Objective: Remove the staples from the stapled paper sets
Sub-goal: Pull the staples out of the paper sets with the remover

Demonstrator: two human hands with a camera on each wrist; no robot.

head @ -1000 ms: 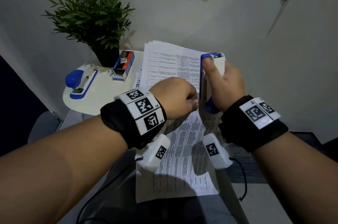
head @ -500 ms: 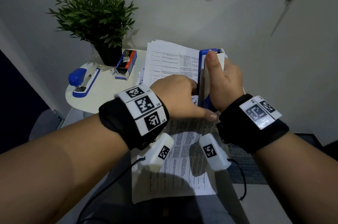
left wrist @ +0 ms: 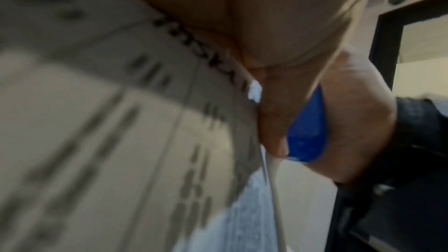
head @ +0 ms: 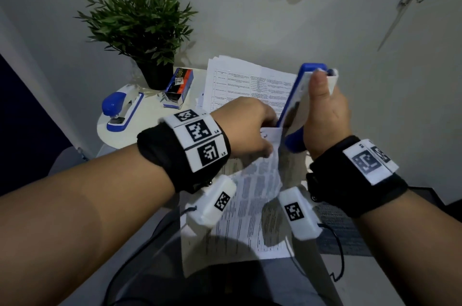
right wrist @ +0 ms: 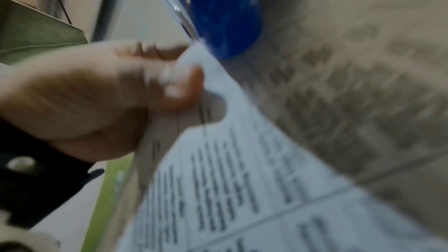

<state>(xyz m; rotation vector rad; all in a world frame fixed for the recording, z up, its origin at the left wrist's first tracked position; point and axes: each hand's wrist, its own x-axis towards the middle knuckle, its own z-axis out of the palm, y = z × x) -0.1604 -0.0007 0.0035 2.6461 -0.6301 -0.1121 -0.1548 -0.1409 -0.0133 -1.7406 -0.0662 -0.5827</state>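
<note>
My left hand (head: 250, 128) pinches the top corner of a stapled paper set (head: 250, 193), thumb on top of the sheet; this set hangs down over the table's near edge. My right hand (head: 325, 115) grips a blue-and-white stapler (head: 297, 95) held almost upright, thumb along its white side, blue rear end down at the pinched corner. In the right wrist view the blue end (right wrist: 223, 10) and a thin metal tip meet the paper (right wrist: 242, 160) beside the left hand (right wrist: 97, 93). The left wrist view shows blurred paper (left wrist: 97, 122) and the blue end (left wrist: 308, 127). No staple is visible.
A stack of printed sheets (head: 240, 80) lies on the round white table (head: 112, 135) behind my hands. A second blue stapler (head: 122, 108), a staple box (head: 178, 87) and a potted plant (head: 140, 23) stand at the left. White walls close in behind and right.
My left index finger, stretched toward the stapler half a second ago, has curled back onto the paper corner. The stapler's top has tilted to the right and the corner has lifted.
</note>
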